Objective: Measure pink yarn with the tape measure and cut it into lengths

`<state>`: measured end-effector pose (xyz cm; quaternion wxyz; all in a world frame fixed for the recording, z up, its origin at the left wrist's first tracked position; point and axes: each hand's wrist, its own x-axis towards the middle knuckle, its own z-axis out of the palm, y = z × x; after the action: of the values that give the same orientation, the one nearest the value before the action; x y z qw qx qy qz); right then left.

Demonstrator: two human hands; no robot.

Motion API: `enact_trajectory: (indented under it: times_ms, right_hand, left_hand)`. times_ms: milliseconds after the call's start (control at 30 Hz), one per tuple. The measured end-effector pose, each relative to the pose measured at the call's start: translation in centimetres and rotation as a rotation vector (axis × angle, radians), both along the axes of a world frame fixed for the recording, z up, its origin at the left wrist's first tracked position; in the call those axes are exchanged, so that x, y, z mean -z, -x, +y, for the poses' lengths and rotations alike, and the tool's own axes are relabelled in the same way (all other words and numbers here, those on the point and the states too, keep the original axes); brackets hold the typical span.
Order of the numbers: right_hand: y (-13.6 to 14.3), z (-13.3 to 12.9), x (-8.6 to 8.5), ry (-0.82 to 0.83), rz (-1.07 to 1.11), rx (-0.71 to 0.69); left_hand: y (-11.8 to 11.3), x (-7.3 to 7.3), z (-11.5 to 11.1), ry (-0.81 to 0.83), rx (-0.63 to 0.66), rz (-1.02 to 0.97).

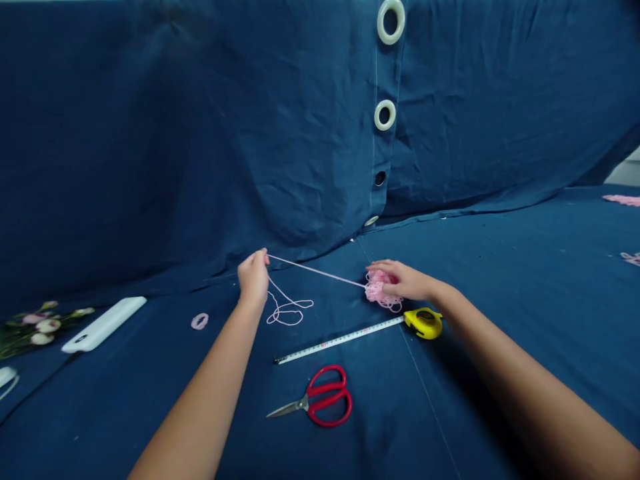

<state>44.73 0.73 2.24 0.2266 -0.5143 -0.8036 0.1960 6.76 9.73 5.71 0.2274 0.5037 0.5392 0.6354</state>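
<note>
My left hand point(254, 275) is closed on a pink strand point(317, 271), which runs taut to a tangled pink yarn bundle point(383, 291). A loose tail of yarn hangs from this hand and lies in loops on the blue cloth. My right hand point(404, 280) wraps over the bundle, its fingers curved around the yarn. Just below it sits a yellow tape measure point(424, 323) with its white blade point(340, 341) pulled out to the left. Red-handled scissors point(327, 397) lie below the blade, points to the left.
A small pink yarn coil point(199, 321) is left of my left hand. Farther left are a white device point(105, 325) with a dark cable and some flowers point(45, 325). Pink yarn point(623, 199) lies at the far right. Blue cloth point(200, 120) with white rings hangs behind.
</note>
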Motion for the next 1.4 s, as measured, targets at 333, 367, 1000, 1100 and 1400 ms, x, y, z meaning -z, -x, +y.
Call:
enact_trajectory:
  times_ms: [333,367,1000,1100,1400]
  right_hand:
    - [3.3,-0.7,0.0,-0.062,0.174,-0.015]
    - [3.7,-0.9,-0.1,-0.097,0.232,-0.011]
    - [9.8,-1.8,0.3,-0.051,1.026,-0.06]
    - [9.7,-1.8,0.3,-0.071,0.967,-0.049]
    - [8.8,-1.2,0.7,-0.223,0.876,0.073]
  left_hand:
    - [1.8,-1.3,0.4,-0.16,-0.231,0.025]
    - [1.2,-1.4,0.1,-0.199,-0.251,0.058]
    - [-9.9,-0.4,-8.0,0.066,0.822,0.289]
    - [-9.8,-0.5,-7.8,0.06,0.813,0.214]
    - [-9.1,-0.8,-7.6,0.003,0.637,0.485]
